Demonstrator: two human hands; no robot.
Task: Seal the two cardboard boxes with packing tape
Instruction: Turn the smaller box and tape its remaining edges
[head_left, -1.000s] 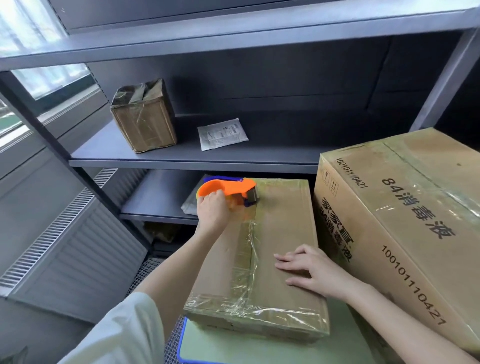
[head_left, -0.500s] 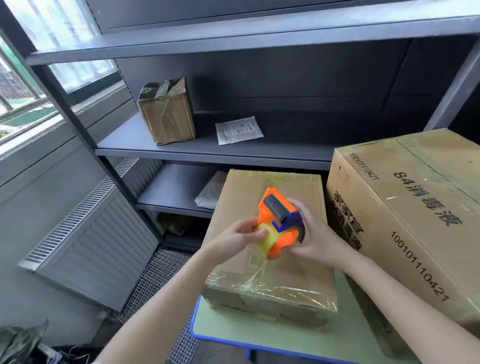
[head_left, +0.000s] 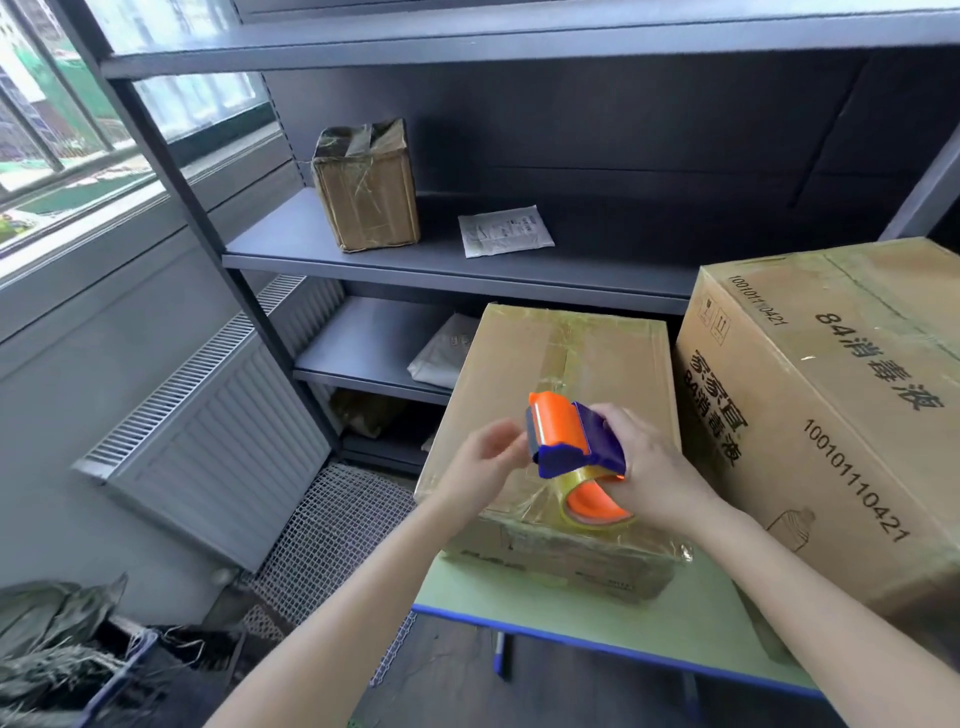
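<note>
Your right hand (head_left: 657, 480) is gripping the tape dispenser (head_left: 569, 444). Its fingers (head_left: 615, 423) are wrapping over the blue back, and the palm is covering the right side of the tape roll (head_left: 589, 501). The dispenser is hovering above the near half of the smaller box (head_left: 571, 358), orange nose pointing up and left.

Your left hand (head_left: 480, 465) is sitting just beside that nose, fingers loosely curling toward the grey blade edge. Blur is smearing the fingertips, so you cannot tell whether they are pinching a tape end or touching anything.

The smaller box is lying on the green table (head_left: 566, 608), with glossy tape running along its centre seam and wrinkling over the near edge. The larger box (head_left: 831, 395) is standing just beside its right side, printed face toward you, and its right end is running out of frame.

Your right forearm is crossing in front of the larger box's lower corner. Dispenser and hands are hiding the near stretch of the seam.
</note>
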